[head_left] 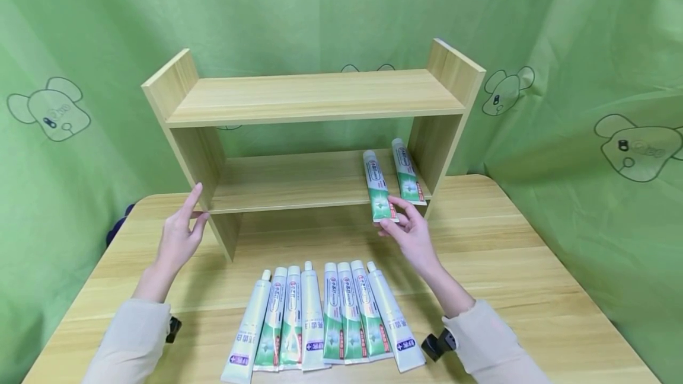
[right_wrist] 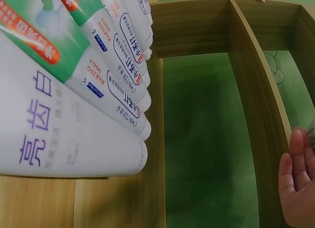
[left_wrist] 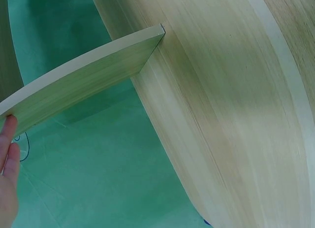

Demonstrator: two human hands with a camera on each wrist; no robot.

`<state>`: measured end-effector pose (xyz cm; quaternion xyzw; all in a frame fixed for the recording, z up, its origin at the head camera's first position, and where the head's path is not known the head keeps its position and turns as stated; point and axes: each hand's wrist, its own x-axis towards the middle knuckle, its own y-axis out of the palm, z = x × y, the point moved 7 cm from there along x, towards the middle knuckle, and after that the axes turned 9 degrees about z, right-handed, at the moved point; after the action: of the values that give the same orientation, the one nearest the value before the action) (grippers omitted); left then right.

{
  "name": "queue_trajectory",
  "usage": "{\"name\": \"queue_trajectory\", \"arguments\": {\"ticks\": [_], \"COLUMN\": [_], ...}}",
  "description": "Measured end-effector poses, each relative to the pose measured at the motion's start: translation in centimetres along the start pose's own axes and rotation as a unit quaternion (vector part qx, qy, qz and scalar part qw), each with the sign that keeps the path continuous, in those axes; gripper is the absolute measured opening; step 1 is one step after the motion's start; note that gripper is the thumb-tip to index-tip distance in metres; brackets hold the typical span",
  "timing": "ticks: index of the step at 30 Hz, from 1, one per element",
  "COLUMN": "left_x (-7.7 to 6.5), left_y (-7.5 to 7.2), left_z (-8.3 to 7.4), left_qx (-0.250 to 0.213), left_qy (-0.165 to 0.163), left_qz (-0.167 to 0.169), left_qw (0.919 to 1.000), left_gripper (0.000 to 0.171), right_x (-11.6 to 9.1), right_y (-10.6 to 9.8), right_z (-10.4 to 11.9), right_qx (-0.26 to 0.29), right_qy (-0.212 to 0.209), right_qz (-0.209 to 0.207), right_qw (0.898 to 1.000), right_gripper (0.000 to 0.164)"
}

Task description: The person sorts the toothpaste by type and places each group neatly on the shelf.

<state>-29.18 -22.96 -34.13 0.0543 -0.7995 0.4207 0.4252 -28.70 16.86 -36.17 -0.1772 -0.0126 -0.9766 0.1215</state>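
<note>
A green-and-white toothpaste tube (head_left: 377, 187) lies on the middle shelf, its flat end sticking out past the front edge. My right hand (head_left: 408, 233) pinches that end between thumb and fingers. To its right on the same shelf lies a matching toothpaste tube (head_left: 408, 172). My left hand (head_left: 179, 233) is at the left side panel of the wooden shelf unit (head_left: 315, 99), index finger extended along the panel; in the left wrist view its fingertips touch the wood. On the table in front, several toothpaste tubes (head_left: 349, 313) lie in a row, caps toward the shelf, some green-and-white, some white with purple print.
The shelf unit stands on a wooden table (head_left: 501, 242), with raised side panels above its top board. A green curtain (head_left: 320, 10) printed with mouse outlines hangs behind and at both sides. Black wrist cameras (head_left: 439, 345) sit by the sleeves.
</note>
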Motion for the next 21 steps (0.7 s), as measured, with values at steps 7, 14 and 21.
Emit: {"name": "queue_trajectory", "arguments": {"ticks": [7, 14, 21], "left_x": [-0.06, -0.08, -0.03], "left_y": [-0.04, -0.07, -0.03], "left_z": [0.02, 0.09, 0.04], "left_qx": [0.0, 0.004, 0.008], "left_qy": [0.002, 0.001, 0.004], "left_qz": [-0.001, -0.001, -0.003], "left_qw": [1.0, 1.0, 1.0], "left_gripper": [0.073, 0.073, 0.073], "right_x": [0.24, 0.23, 0.37], "right_y": [0.06, 0.37, -0.09], "right_z": [-0.13, -0.01, -0.32], "right_qx": [-0.004, 0.002, -0.031], "right_qy": [0.002, -0.013, -0.01], "right_qz": [-0.002, 0.002, -0.019], "right_qw": [1.0, 1.0, 0.999], "right_gripper": [0.052, 0.048, 0.046]}}
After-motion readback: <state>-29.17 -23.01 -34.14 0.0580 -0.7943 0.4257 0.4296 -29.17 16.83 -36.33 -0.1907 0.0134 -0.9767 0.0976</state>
